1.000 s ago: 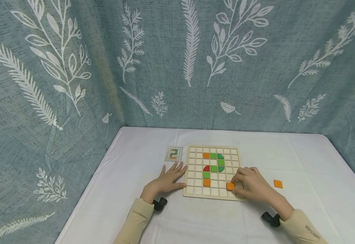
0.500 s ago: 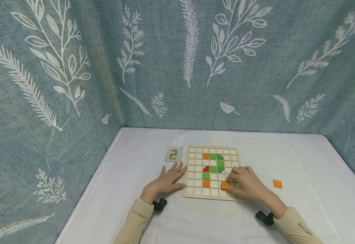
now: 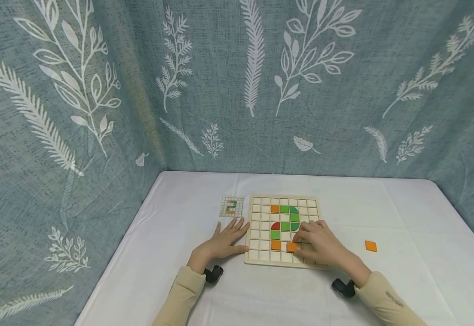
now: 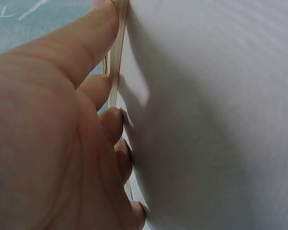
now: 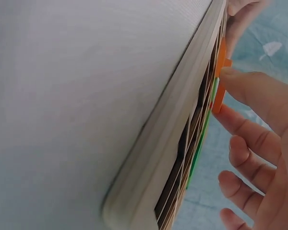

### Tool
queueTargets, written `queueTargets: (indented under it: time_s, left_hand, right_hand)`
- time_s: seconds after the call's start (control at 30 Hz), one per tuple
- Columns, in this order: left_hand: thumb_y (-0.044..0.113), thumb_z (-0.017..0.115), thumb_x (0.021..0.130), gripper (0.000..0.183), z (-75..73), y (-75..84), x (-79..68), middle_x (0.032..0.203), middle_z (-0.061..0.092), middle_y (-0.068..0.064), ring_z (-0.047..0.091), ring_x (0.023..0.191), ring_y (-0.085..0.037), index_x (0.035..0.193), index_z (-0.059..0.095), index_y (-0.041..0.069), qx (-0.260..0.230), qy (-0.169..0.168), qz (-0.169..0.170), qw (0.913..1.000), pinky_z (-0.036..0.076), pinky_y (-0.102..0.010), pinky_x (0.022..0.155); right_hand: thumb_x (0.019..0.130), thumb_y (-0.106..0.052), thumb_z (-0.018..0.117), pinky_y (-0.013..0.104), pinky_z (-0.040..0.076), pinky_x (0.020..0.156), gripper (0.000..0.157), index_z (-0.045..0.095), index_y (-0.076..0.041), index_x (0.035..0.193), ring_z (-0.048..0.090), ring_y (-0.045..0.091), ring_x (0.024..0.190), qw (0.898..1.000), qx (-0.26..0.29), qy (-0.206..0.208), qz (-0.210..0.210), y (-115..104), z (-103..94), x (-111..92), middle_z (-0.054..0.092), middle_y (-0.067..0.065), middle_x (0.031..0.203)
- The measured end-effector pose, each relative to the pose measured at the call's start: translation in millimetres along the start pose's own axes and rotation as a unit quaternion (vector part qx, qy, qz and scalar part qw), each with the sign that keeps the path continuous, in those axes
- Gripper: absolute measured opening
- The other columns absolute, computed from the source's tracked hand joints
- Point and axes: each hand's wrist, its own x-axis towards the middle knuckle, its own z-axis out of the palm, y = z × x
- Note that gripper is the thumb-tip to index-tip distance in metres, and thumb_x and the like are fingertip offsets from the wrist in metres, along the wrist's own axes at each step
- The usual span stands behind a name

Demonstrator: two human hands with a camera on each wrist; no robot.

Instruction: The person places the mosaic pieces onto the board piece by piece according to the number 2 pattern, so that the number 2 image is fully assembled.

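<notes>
In the head view, a wooden grid board [image 3: 262, 256] lies on the table. Orange, green and red tiles form a curved figure in its cells. My right hand [image 3: 322, 244] pinches an orange square tile [image 3: 291, 247] between thumb and index finger, just right of the lower orange tile [image 3: 275, 245] in the board. The right wrist view shows the pinched tile [image 5: 221, 99] on edge, the other fingers loosely bent. My left hand [image 3: 222, 241] lies with fingers spread at the board's left edge; in the left wrist view, its thumb [image 4: 81, 45] touches that edge.
A small printed card [image 3: 231, 207] with a grid and a coloured figure lies beyond my left hand. One loose orange tile [image 3: 371, 246] is on the white cloth [image 3: 404, 213] to the right. A patterned curtain [image 3: 237, 136] rises behind the table.
My right hand has moved left across the board with the orange tile, toward the lower orange tile in the grid. The left hand stays where it was.
</notes>
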Motion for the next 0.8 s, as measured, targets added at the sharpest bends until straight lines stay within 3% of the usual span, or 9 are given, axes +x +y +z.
queueTargets:
  time_s: [0.8]
  left_hand:
    - [0.043,0.053,0.092,0.070,-1.9,3.7,-2.0,0.155,0.013,-0.012,0.003,0.143,-0.032,0.149,0.021,0.015,0.000,-0.004,0.000,1.0000,-0.007,-0.064,0.108]
  right_hand:
    - [0.078,-0.038,0.073,0.036,0.034,0.079,0.017,0.067,-0.025,0.088,0.050,0.009,0.084,1.000,-0.007,-0.026,-0.004,-2,7.1,16,0.057,-0.011,0.088]
